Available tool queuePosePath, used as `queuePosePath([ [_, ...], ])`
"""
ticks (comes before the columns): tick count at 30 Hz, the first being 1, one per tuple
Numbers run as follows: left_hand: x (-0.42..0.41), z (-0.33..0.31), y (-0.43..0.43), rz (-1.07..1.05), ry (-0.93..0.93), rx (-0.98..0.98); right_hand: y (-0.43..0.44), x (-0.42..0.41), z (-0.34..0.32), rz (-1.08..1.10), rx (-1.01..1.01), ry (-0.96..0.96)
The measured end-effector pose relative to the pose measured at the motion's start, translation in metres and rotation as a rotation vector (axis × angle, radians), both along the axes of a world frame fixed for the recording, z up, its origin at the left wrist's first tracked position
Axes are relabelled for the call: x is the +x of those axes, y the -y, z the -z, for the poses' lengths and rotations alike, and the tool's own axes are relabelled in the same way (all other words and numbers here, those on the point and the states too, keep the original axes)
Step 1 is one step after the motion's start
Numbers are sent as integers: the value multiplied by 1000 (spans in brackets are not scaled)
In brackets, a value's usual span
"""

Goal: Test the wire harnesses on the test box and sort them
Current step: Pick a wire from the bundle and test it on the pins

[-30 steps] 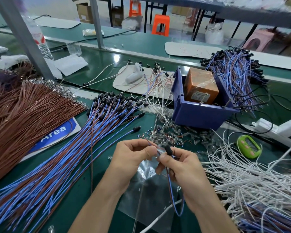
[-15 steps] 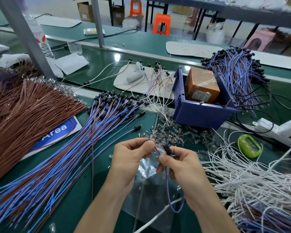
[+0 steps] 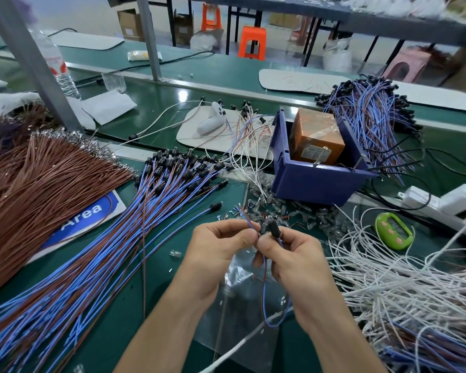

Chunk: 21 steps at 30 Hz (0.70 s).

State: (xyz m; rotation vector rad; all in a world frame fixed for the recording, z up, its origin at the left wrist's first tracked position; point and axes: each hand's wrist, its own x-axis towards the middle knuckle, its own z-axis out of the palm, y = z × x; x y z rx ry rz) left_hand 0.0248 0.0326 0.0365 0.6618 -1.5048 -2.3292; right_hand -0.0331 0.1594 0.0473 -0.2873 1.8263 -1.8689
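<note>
The left hand (image 3: 221,249) pinches the thin end of one blue and brown wire (image 3: 263,297) between thumb and finger. The right hand (image 3: 293,262) pinches the black plug (image 3: 275,229) on the same wire, so both hands are closed on it just above the green table (image 3: 124,302), and the rest of the wire hangs in a loop below them. To the left, a blue and white sign (image 3: 86,214), partly hidden by wire piles (image 3: 119,251), shows the word "Area", while the white label on the orange box (image 3: 316,138) in the blue bin (image 3: 315,181) is too small to read.
</note>
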Motion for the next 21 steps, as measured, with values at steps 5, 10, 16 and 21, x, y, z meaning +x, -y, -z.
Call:
queuePosePath([
  [5, -12, -20, 4, -7, -29, 231, -15, -20, -24, 79, -104, 116],
  [10, -29, -34, 15, -50, -20, 104, -41, -50, -36, 118, -161, 103],
  [16, -52, -32, -18, 42, 57, -201, -39, -55, -17, 64, 102, -105],
  [21, -63, -24, -39, -19, 77, -212, -38, -53, -2, 98, 86, -222],
])
